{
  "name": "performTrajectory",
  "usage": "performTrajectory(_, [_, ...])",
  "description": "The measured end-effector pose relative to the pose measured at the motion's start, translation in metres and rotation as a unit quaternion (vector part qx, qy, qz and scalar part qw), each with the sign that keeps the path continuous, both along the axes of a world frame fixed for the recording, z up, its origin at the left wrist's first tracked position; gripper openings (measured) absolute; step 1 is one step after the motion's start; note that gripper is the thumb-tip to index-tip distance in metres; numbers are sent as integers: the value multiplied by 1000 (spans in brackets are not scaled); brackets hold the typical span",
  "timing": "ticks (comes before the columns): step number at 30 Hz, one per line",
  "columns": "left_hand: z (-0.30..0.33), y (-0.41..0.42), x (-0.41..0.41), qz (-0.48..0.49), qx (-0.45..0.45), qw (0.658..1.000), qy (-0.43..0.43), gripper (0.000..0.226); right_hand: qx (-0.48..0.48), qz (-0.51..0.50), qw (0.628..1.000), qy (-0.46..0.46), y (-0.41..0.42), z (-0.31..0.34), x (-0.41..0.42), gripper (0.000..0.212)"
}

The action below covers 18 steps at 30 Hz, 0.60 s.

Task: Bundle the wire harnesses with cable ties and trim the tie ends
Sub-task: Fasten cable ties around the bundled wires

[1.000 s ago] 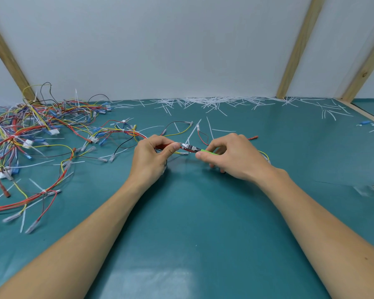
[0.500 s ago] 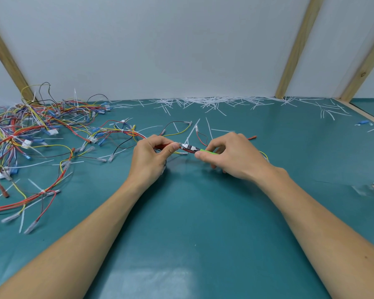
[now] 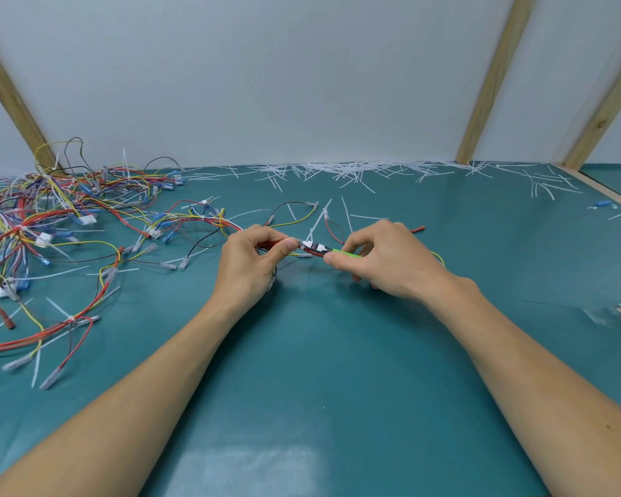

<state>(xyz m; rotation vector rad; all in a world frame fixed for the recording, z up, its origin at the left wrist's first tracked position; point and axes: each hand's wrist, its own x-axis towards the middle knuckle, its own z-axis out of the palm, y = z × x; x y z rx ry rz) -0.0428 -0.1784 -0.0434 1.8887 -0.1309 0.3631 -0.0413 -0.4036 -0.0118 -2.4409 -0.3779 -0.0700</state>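
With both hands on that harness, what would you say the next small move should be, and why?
Probably squeeze the green-handled cutter to snip the tie tail. The right hand holds its tip against the white cable tie on the wire bundle, which the left hand pinches, and the tail seems untrimmed.

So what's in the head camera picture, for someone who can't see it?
Two hands meet over a teal table: the left hand pinches a wire bundle, and the right hand grips a green-handled tool at it. A tangle of wires lies on the left, with white tie ends along the wall.
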Motion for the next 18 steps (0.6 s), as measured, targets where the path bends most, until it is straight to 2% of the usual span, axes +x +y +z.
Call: performTrajectory(18, [0,1,0,0,19,1000,-19,14,-3,0,1000,14,1,4,-4,42])
